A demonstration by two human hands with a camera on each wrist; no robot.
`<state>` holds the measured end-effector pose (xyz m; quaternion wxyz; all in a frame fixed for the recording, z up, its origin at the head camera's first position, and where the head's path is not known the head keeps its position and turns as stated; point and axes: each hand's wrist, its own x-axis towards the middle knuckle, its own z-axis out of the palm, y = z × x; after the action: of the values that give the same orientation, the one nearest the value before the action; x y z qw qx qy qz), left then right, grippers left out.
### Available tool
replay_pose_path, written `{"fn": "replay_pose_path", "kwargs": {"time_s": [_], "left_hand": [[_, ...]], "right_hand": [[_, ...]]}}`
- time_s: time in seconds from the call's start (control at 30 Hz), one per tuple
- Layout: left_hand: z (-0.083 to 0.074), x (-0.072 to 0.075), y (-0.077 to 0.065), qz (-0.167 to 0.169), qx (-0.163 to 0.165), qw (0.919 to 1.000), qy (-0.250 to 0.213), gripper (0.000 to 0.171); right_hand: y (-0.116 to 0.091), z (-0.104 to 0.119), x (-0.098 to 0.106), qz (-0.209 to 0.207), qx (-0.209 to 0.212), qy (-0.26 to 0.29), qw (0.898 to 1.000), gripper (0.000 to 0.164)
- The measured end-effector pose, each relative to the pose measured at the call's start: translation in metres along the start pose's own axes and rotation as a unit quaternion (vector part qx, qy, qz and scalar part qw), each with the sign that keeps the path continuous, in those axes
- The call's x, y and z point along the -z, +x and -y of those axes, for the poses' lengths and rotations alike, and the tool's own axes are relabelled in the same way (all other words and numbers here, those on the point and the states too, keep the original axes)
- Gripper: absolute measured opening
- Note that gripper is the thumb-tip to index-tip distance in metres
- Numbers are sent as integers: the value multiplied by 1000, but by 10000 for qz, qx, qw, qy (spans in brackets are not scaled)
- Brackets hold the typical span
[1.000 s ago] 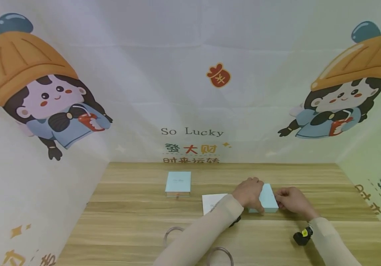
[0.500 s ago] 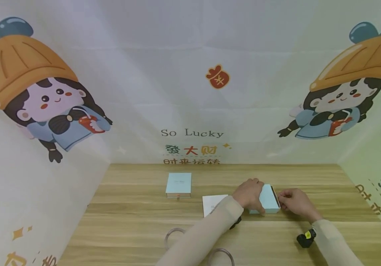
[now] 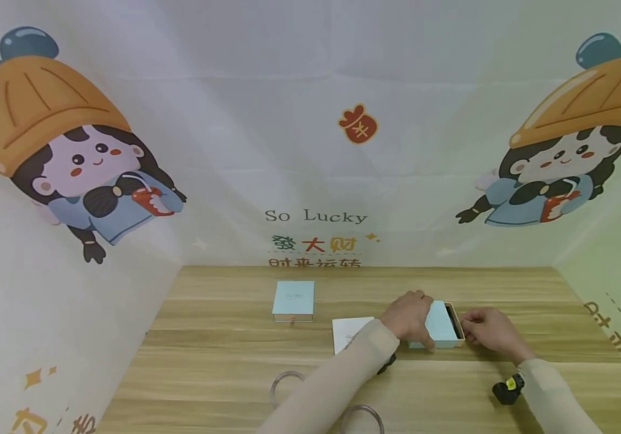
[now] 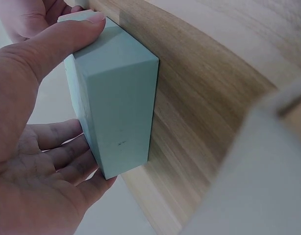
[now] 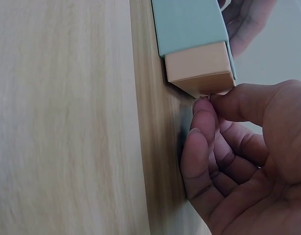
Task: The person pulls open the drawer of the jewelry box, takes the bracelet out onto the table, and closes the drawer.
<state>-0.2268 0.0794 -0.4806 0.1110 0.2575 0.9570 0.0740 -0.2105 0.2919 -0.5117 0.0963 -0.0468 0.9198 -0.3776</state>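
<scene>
A light blue drawer box [image 3: 442, 325] lies on the wooden table, right of the middle. My left hand [image 3: 408, 316] holds its outer sleeve [image 4: 122, 117], thumb on the near side and fingers round the far side. With thumb and index finger, my right hand [image 3: 491, 330] pinches the small pull tab at the end of the tan inner drawer [image 5: 197, 62]. The drawer sticks out of the sleeve's right end, and a dark strip of its inside shows in the head view. The tab itself is mostly hidden by my fingertips.
A second light blue box [image 3: 294, 299] with a tab on its front stands at the back left. A white printed square [image 3: 348, 333] lies partly under my left forearm. Two ring-shaped things, one ring [image 3: 274, 392] and another ring [image 3: 378, 416], lie nearer me. Printed cloth walls [image 3: 310, 181] enclose the table.
The inner drawer has slid out to the right from the sleeve, and its dark inside has come into view. My right hand has moved right with it; the left has stayed on the sleeve.
</scene>
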Motion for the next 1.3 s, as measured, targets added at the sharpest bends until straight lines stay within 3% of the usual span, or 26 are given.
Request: {"fn": "replay_pose_path", "kwargs": {"time_s": [1.3], "left_hand": [[3,-3,-1,-115,-150,9998,-116,97]], "right_hand": [[-8,-16,21,51,-94,-84,9999,29]]}}
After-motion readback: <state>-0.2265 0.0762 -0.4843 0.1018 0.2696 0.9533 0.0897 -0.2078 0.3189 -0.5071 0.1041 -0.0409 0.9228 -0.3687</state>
